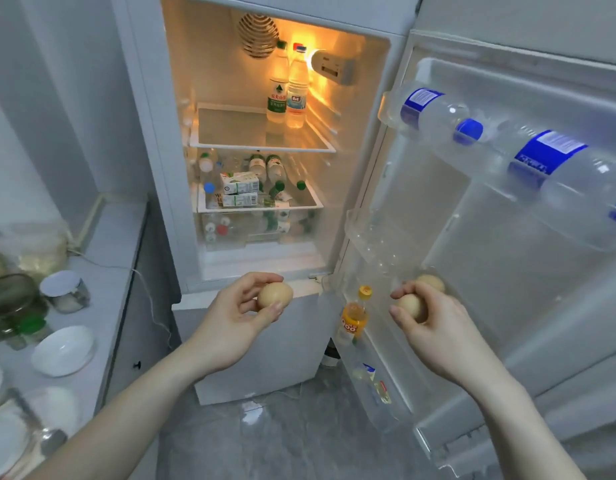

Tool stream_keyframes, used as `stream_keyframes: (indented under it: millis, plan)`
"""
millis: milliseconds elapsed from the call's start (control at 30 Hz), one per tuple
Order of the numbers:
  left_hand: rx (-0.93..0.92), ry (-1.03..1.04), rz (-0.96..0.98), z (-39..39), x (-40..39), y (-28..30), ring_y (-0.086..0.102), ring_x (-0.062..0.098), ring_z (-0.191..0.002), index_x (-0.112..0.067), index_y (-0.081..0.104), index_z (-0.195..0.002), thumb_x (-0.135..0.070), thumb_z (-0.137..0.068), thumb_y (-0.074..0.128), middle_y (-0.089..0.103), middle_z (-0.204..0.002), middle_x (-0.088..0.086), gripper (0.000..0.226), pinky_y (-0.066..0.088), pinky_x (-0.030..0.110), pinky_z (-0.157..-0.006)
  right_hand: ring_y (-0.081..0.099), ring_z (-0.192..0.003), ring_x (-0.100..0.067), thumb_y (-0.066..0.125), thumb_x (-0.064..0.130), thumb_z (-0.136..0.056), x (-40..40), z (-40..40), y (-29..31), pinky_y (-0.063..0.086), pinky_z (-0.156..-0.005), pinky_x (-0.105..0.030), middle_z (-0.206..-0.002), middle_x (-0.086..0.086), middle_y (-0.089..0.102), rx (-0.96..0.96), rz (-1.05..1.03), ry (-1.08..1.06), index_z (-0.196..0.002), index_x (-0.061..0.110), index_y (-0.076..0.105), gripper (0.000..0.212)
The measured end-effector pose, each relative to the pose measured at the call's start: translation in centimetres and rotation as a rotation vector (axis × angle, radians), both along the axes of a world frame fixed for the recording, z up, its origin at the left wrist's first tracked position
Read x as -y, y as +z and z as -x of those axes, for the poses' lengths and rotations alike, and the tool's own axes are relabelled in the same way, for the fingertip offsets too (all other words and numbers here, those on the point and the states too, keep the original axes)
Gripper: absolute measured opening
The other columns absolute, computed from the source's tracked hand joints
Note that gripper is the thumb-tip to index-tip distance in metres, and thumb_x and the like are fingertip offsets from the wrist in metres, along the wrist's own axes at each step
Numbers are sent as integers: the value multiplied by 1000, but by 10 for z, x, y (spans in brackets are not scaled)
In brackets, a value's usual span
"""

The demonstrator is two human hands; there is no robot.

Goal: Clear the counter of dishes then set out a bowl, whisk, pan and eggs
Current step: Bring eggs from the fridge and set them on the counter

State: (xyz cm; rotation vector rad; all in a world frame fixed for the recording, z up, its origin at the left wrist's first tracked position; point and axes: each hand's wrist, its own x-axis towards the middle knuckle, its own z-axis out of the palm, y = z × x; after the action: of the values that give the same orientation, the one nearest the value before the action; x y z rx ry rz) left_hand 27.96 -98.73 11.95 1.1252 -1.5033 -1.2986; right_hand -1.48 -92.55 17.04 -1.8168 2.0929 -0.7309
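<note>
Standing open ahead is a white fridge (265,140), its interior lit warm yellow, with two upright clear water bottles (287,88) on the glass top shelf and more bottles and small cartons in the drawers below. Its white door (507,237) swings out to the right, carrying large blue-labelled bottles (500,147) lying in the upper rack and a small orange-capped juice bottle (354,315) lower down. Grey marbled floor (282,434) lies underneath. At the left a pale counter (109,237) holds a white ceramic bowl (62,349), a lidded glass jar (66,291) and other blurred containers.

The left hand (237,320) curls thumb and fingers round a light brown egg (274,295), held in front of the fridge's lower edge. The right hand (434,320) pinches a second brown egg (409,304) at the door's inner rack, where a third egg (431,282) sits just behind the fingers. All three shells look smooth, matte and unbroken.
</note>
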Motion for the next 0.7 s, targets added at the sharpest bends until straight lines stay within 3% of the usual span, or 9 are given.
stream_keyframes:
  millis: [67, 133, 200, 267, 433, 533, 700]
  plan:
    - [6, 47, -4, -2, -10, -3, 72, 22, -104, -28, 68, -117, -13, -91, 74, 70, -121, 1, 30, 55, 48, -101, 51, -92, 10, 67, 32, -94, 4, 0, -1, 33, -71, -14, -93, 26, 59, 52, 8, 33, -101, 36, 61, 10]
    - [8, 106, -8, -2, -20, -4, 72, 21, -105, -27, 67, -118, -11, -92, 73, 70, -121, 1, 31, 55, 47, -101, 54, -88, 10, 69, 31, -94, 8, -1, -5, 36, -69, -6, -94, 26, 63, 85, 5, 101, -100, 34, 62, 10]
    - [17, 169, -2, 1, -32, -3, 72, 20, -106, -34, 68, -115, -25, -87, 76, 71, -121, 0, 31, 56, 43, -99, 58, -81, 1, 71, 30, -92, 15, -3, -11, 38, -68, -10, -96, 23, 67, 117, -8, 196, -99, 35, 62, 11]
    - [0, 232, -5, 5, -45, -3, 72, 22, -107, -36, 69, -114, -32, -81, 75, 72, -121, 1, 34, 57, 39, -96, 57, -79, 3, 71, 29, -91, 22, -8, -19, 39, -70, -15, -93, 22, 66, 133, -36, 312, -98, 36, 63, 13]
    - [-57, 483, -71, 22, -91, -12, 72, 26, -104, -12, 64, -122, 2, -93, 67, 73, -116, 10, 32, 59, 34, -93, 58, -98, 0, 71, 31, -91, 31, -28, -41, 44, -87, -24, -107, 21, 65, 174, -68, 605, -105, 37, 66, 16]
    - [-43, 645, -118, 28, -138, -17, 73, 21, -102, -13, 65, -122, 2, -93, 67, 74, -114, 6, 32, 58, 30, -95, 59, -107, -2, 71, 34, -91, 24, -48, -53, 46, -94, -24, -113, 20, 66, 200, -122, 785, -113, 37, 68, 22]
    - [11, 897, -206, 22, -247, -27, 73, 21, -102, -21, 67, -119, -4, -93, 71, 75, -112, 1, 32, 57, 32, -97, 63, -101, -8, 72, 43, -90, -21, -90, -66, 50, -92, -30, -103, 20, 70, 220, -271, 1044, -112, 42, 66, 24]
